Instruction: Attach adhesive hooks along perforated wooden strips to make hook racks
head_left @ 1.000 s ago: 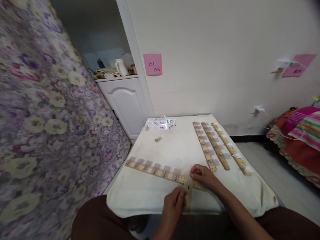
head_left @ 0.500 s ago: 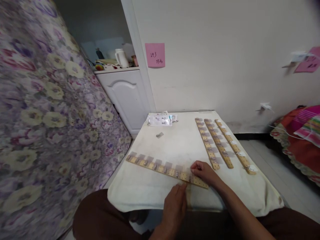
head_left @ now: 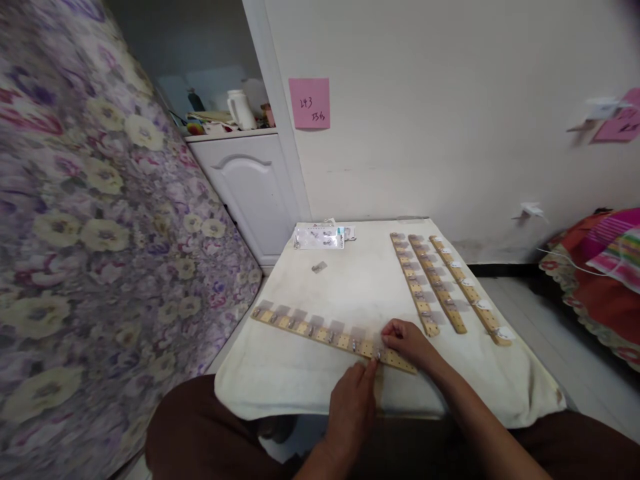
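While a person sits at a cloth-covered table (head_left: 280,380), the left hand (head_left: 353,403) touches its fingertips to a small metal clip (head_left: 379,354) near the right end of a perforated wooden strip (head_left: 323,334), lying slantwise before them. The right hand (head_left: 406,343) curls thumb and forefinger close together beside it; whether either hand grips anything cannot be told. Three similar strips (head_left: 440,290) lie farther right.

trousers (head_left: 200,427): dark brown, plain, matte cloth | forearms (head_left: 463,407): bare, slender | hands (head_left: 353,403): bare
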`<state>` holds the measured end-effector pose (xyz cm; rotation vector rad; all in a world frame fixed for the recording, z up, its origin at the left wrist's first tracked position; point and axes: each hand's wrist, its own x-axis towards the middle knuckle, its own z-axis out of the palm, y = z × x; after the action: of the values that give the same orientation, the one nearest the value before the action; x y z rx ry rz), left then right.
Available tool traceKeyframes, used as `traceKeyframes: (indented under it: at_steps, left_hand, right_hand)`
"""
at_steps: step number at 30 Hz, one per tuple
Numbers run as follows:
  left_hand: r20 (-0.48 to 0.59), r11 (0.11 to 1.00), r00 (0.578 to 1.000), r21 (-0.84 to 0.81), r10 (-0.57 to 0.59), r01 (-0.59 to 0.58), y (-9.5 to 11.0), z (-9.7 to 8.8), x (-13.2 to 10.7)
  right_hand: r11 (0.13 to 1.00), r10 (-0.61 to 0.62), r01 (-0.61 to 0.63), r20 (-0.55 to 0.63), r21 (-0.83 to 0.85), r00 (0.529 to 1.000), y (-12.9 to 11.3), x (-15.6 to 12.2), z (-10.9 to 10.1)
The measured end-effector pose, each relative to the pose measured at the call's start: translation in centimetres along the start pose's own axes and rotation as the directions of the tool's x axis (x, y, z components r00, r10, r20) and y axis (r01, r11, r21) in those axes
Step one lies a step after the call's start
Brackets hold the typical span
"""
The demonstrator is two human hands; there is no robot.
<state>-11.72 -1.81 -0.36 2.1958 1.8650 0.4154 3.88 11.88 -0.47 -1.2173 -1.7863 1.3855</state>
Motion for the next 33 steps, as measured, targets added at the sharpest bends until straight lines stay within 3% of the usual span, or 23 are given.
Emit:
traceKeyframes:
  at_steps: [33]
  left_hand:
    - [0.031, 0.999, 1.0, 0.054, -0.007, 0.005, 0.2, -0.16, 0.19]
  right_hand:
    - [1.0, 0.01, -0.01, -0.006, 0.0, 1.0, 0.18, 0.0, -0.09]
